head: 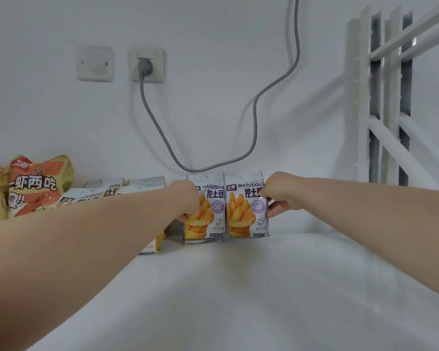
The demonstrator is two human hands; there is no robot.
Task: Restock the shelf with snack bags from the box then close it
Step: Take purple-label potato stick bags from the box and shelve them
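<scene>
Two white-and-purple snack bags printed with fries stand upright side by side near the back of the white shelf [238,287]. My left hand [186,198] grips the left bag [205,211] at its left edge. My right hand [280,195] pinches the right bag [246,209] at its right edge. Both bags rest with their bottoms on the shelf. The box is out of view.
Several more bags of the same snack [96,195] lie to the left, partly behind my left forearm. Orange shrimp-snack bags [33,186] stand at the far left. A grey cable [162,138] hangs from a wall socket behind. White shelf posts [380,102] rise at the right.
</scene>
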